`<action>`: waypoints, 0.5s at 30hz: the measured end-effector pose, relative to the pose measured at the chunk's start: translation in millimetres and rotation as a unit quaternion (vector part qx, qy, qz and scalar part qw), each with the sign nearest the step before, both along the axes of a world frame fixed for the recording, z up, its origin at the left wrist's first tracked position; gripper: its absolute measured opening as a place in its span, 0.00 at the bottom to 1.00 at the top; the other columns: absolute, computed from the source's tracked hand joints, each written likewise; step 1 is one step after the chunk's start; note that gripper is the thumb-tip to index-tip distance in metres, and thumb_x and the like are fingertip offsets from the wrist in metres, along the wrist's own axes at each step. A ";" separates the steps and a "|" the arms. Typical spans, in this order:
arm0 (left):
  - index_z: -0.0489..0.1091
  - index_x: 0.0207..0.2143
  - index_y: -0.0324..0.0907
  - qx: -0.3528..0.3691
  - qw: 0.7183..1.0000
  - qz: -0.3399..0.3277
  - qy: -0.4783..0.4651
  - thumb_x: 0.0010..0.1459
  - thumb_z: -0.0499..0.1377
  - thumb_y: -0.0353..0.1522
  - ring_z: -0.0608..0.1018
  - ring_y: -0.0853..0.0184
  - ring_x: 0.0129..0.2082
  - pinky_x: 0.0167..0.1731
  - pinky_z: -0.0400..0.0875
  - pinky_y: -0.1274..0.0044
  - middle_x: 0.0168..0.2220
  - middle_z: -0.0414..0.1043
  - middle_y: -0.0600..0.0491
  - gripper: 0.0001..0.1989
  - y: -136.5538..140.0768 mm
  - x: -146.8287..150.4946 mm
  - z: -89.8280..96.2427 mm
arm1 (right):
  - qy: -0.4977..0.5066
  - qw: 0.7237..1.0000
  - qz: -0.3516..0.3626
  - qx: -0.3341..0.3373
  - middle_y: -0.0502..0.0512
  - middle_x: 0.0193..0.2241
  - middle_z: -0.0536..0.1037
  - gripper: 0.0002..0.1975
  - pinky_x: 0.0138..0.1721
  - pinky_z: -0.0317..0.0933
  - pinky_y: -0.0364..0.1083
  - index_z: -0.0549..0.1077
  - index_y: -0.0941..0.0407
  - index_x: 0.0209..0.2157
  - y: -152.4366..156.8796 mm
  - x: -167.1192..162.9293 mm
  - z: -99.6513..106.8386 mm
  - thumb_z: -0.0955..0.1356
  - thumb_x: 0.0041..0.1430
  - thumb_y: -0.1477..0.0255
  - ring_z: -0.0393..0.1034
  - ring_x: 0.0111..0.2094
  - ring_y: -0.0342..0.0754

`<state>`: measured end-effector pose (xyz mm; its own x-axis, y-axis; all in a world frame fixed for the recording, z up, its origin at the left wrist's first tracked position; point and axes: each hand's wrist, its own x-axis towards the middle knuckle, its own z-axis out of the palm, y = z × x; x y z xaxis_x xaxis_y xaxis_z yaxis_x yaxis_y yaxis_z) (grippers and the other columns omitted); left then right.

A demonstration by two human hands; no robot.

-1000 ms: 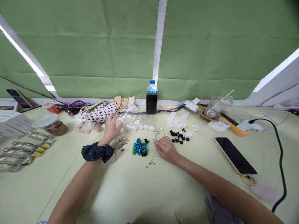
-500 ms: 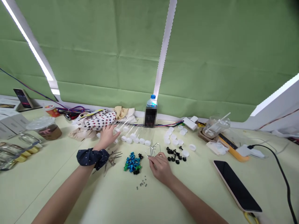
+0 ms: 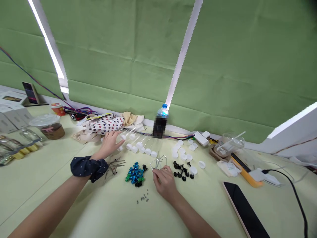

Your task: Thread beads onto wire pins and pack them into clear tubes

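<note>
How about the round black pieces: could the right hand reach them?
Probably yes: the black pieces lie close beside the right hand, with nothing visible between, though it apparently holds bent wires.

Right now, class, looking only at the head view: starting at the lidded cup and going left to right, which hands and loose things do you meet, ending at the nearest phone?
Lidded cup → left hand → blue and green pieces → right hand → black pieces → phone.
</note>
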<state>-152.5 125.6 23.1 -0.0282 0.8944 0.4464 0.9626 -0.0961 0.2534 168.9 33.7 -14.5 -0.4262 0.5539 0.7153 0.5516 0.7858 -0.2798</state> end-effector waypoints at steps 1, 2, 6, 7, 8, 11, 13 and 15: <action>0.64 0.50 0.43 0.005 1.000 -0.007 -0.001 0.54 0.52 0.44 0.66 0.53 0.47 0.46 0.60 0.65 0.46 0.65 0.44 0.23 -7.1 -0.5 0.9 | 0.002 1.000 0.002 -0.004 0.54 0.26 0.75 0.09 0.37 0.57 0.50 0.70 0.57 0.37 -0.1 0.3 0.1 0.62 0.57 0.80 0.66 0.25 0.45; 0.64 0.49 0.43 0.009 1.000 -0.016 -0.003 0.54 0.52 0.43 0.66 0.54 0.47 0.46 0.60 0.65 0.45 0.65 0.45 0.22 -15.0 -0.8 1.4 | 0.003 1.000 0.005 -0.009 0.54 0.25 0.75 0.09 0.38 0.56 0.50 0.70 0.57 0.37 -0.2 0.7 0.3 0.62 0.57 0.80 0.66 0.25 0.44; 0.68 0.44 0.44 0.018 0.998 -0.056 -0.028 0.55 0.53 0.42 0.68 0.57 0.44 0.45 0.61 0.66 0.41 0.67 0.47 0.17 -49.1 2.1 2.9 | 0.013 1.000 0.013 -0.014 0.54 0.26 0.76 0.08 0.38 0.56 0.49 0.70 0.57 0.37 -0.1 2.1 1.4 0.62 0.58 0.79 0.67 0.26 0.44; 0.69 0.42 0.44 0.009 0.997 -0.070 -0.038 0.55 0.53 0.42 0.69 0.58 0.43 0.45 0.61 0.67 0.41 0.68 0.48 0.16 -56.8 3.3 3.7 | 0.011 1.000 0.013 -0.015 0.54 0.27 0.76 0.08 0.38 0.56 0.49 0.70 0.57 0.37 -0.1 2.4 1.6 0.62 0.58 0.79 0.67 0.26 0.44; 0.70 0.41 0.44 0.000 0.995 -0.085 -0.051 0.55 0.53 0.42 0.69 0.58 0.43 0.44 0.62 0.67 0.40 0.68 0.48 0.15 -63.7 4.2 4.7 | 0.007 1.000 0.012 -0.018 0.54 0.26 0.76 0.08 0.38 0.56 0.49 0.70 0.57 0.37 0.0 2.7 1.8 0.62 0.58 0.79 0.67 0.26 0.44; 0.71 0.38 0.45 -0.039 0.989 -0.119 -0.079 0.54 0.55 0.43 0.70 0.59 0.42 0.43 0.63 0.68 0.40 0.70 0.49 0.15 -78.2 2.8 7.6 | 0.000 1.000 0.009 -0.025 0.53 0.25 0.75 0.08 0.38 0.55 0.49 0.70 0.57 0.36 -0.1 3.2 2.1 0.61 0.58 0.79 0.66 0.25 0.44; 0.72 0.36 0.45 -0.064 0.989 -0.112 -0.075 0.53 0.55 0.45 0.71 0.58 0.41 0.42 0.63 0.68 0.38 0.72 0.50 0.15 -83.0 -2.1 8.5 | -0.003 1.000 0.010 -0.026 0.53 0.25 0.75 0.08 0.38 0.55 0.49 0.70 0.57 0.36 -0.2 3.3 2.1 0.61 0.58 0.79 0.66 0.25 0.44; 0.73 0.32 0.46 -0.081 0.991 -0.093 -0.058 0.51 0.56 0.46 0.71 0.57 0.39 0.40 0.63 0.67 0.35 0.73 0.50 0.15 -85.4 -8.8 8.3 | -0.005 1.000 0.012 -0.027 0.52 0.24 0.75 0.08 0.38 0.55 0.49 0.70 0.57 0.36 -0.2 3.4 2.2 0.61 0.58 0.79 0.66 0.24 0.43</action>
